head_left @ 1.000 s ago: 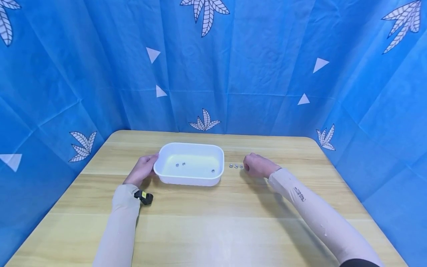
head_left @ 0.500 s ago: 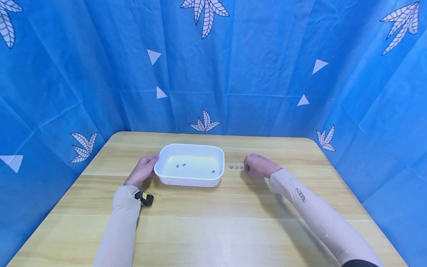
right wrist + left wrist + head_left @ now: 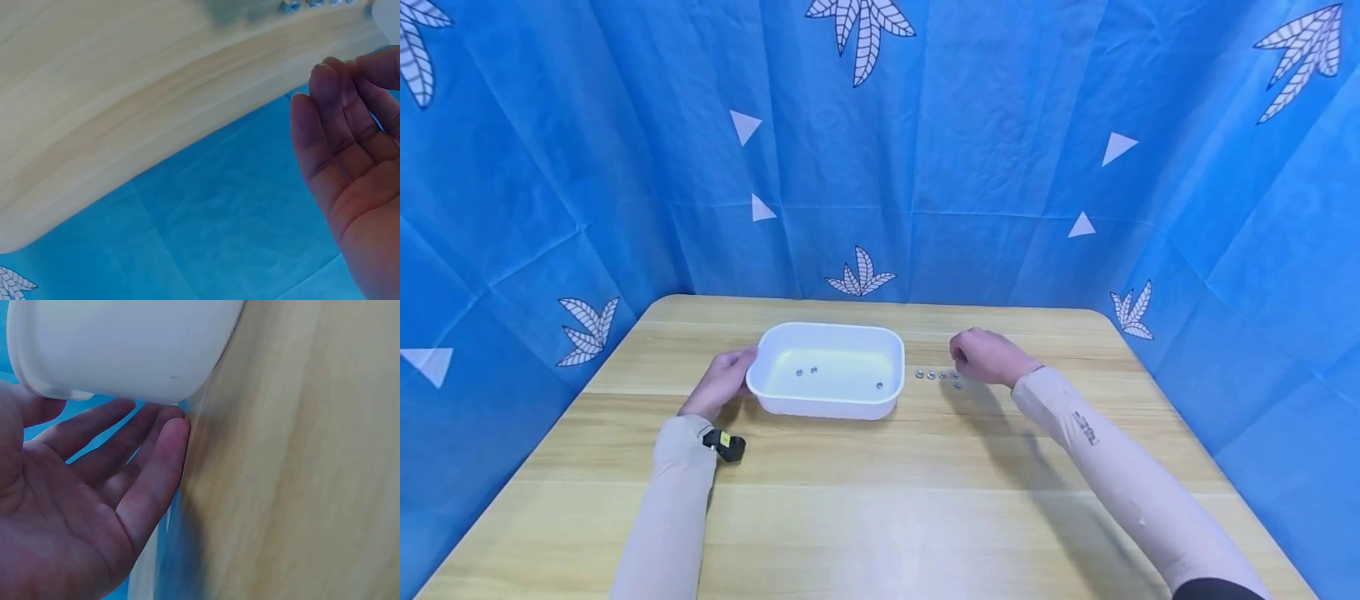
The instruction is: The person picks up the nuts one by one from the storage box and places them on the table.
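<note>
My left hand (image 3: 718,385) rests at the left end of a white plastic basin (image 3: 825,408). In the left wrist view, its lightly bent fingers (image 3: 156,450) touch the end wall and the thumb lies at the rim. Three small silvery nuts (image 3: 879,386) lie scattered in the basin. To its right on the table is a short row of similar nuts (image 3: 931,375), with a single nut (image 3: 957,386) just in front of the row's right end. My right hand (image 3: 988,357) hovers over that end. Its thumb and index fingertips meet; I cannot tell whether they pinch anything.
The pale wooden table (image 3: 850,500) has rounded far corners. A blue curtain (image 3: 985,167) with white leaves and triangles hangs behind it and along both sides. A small black device (image 3: 726,444) is strapped to my left wrist.
My right hand has lifted up and slightly back from the row's right end, uncovering the row's last nut and the single one in front. The left hand and basin stay put.
</note>
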Available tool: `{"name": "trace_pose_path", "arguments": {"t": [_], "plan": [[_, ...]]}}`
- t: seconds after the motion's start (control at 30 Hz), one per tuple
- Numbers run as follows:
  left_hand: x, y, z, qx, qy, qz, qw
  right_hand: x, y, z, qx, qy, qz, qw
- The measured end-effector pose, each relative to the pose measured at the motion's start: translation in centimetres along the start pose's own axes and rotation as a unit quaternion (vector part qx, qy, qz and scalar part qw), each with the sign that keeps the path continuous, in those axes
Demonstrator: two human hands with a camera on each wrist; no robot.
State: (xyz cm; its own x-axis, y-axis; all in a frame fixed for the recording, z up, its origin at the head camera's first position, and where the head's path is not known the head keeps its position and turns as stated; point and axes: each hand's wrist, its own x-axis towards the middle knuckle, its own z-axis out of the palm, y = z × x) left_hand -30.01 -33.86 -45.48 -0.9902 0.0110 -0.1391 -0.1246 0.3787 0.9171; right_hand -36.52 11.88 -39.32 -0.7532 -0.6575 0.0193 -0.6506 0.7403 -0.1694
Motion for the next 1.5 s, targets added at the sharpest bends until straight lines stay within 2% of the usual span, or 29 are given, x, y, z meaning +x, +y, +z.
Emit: {"name": "trace_pose_path", "arguments": {"t": [0.17,0.33,0.6,0.97,1.13,1.5], "plan": [[-0.2,0.1,0.1,0.004,0.002,-0.002,1.0000,0.6,-0.6,-0.7,-0.003,0.015,-0.015,1.000],[-0.2,0.0,0.2,0.003,0.005,-0.004,1.0000,1.1,-1.5,-1.5,0.000,0.011,-0.010,1.000],[0.2,-0.2,0.0,0.001,0.005,-0.010,0.9999,1.8,-2.7,-2.4,-0.026,0.016,0.002,1.000],[0.0,-0.1,0.1,0.006,0.005,-0.019,0.9998,3.3,-4.8,-2.9,-0.032,0.024,-0.023,0.999],[-0.1,0.2,0.0,0.007,0.006,-0.013,0.9999,4.3,-6.1,-3.0,-0.037,0.028,-0.037,0.998],[0.0,-0.2,-0.1,-0.001,0.006,-0.008,0.9999,6.4,-9.0,-2.1,-0.044,-0.014,-0.024,0.999]]}}
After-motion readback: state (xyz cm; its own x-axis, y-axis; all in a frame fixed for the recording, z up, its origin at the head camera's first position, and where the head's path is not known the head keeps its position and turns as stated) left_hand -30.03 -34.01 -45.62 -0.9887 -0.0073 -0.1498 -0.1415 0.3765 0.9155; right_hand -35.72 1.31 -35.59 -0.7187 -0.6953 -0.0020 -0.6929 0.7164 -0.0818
